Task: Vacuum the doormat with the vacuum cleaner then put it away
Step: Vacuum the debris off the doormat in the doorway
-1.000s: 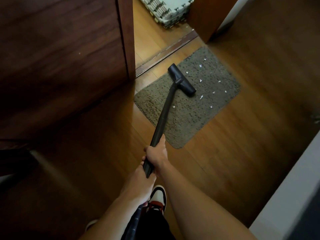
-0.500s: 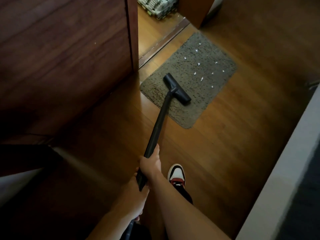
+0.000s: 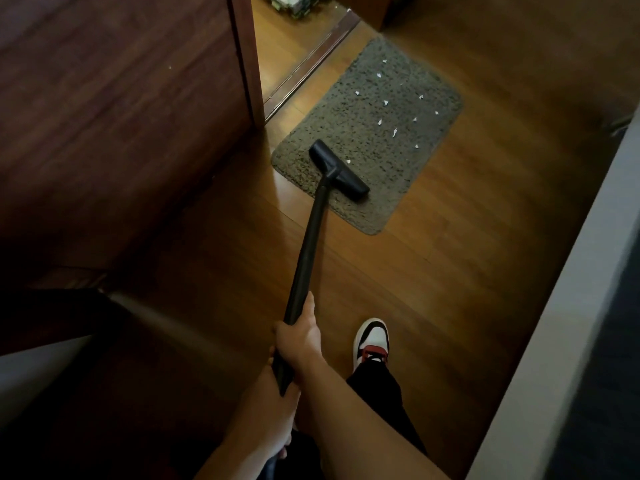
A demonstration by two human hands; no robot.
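As the right hand (image 3: 300, 338) grips the wand (image 3: 309, 242), left hand (image 3: 266, 412) grips lower.

Dim warm light from the doorway (image 3: 280, 53), brightest over the doormat (image 3: 381, 140) and glossy floor (image 3: 450, 271), murky corners, bowed edges.

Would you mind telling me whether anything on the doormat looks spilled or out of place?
Yes: small white scraps lie scattered over the far half of the doormat, beyond the vacuum cleaner, whose head rests on the mat's near end. One scrap sits right by the head. Nothing looks damaged.
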